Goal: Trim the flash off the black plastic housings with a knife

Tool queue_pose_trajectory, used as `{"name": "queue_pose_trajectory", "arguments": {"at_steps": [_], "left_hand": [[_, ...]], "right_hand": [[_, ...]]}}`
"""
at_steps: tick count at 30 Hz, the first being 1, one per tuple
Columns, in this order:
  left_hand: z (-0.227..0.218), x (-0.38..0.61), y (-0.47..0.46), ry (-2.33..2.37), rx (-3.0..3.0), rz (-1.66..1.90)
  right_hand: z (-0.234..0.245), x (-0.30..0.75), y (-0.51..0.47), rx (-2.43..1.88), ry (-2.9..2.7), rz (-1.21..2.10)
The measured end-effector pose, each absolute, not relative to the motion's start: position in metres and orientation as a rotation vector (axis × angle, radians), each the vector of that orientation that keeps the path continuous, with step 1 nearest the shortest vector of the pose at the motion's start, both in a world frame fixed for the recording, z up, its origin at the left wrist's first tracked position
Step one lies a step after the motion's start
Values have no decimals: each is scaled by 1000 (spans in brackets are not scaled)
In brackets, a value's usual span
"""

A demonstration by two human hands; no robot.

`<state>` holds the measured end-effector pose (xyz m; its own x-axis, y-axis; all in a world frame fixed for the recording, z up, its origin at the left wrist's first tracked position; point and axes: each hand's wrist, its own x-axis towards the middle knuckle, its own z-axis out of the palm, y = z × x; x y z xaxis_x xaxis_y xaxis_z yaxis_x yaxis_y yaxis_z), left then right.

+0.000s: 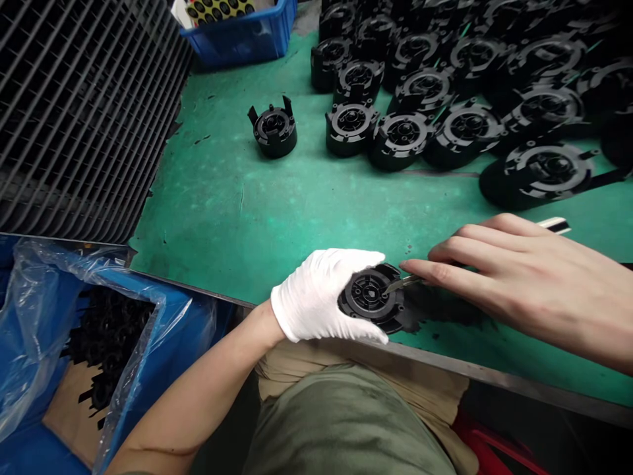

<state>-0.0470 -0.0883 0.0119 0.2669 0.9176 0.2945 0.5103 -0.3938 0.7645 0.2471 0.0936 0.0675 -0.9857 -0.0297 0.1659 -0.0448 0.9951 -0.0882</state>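
My left hand [321, 297], in a white glove, is wrapped round the side of a black round plastic housing [370, 293] at the table's front edge. Ribs, rings and a small central hole show on the housing's upper face. From the right, my bare right hand [504, 260] grips a craft knife [556, 225] with a thin metal blade. The blade's tip meets the housing's face right of its centre. Most of the knife's handle is hidden under my fingers. Black shavings or dirt [413, 320] lie on the table beside the housing.
One upright housing [275, 128] stands alone on the green table [222, 198]. Rows of similar housings [403, 135] fill the back right. At the back is a blue bin [242, 39] with stickers; a black grille stack [89, 105] stands left. A plastic-lined blue crate [178, 323] holds black parts.
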Motion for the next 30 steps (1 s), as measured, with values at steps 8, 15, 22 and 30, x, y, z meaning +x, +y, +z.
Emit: {"name": "queue_pose_trajectory", "arguments": {"at_steps": [8, 15, 22, 30], "left_hand": [[12, -46, -87, 1333, 1969, 925], [10, -46, -86, 1332, 1977, 936], [6, -43, -84, 1283, 1910, 1016], [7, -49, -84, 1256, 2014, 966]], "right_hand": [[72, 248, 89, 103, -2943, 67], [67, 251, 79, 44, -2895, 62], [77, 253, 72, 52, -2989, -23], [71, 269, 64, -127, -2933, 66]]}}
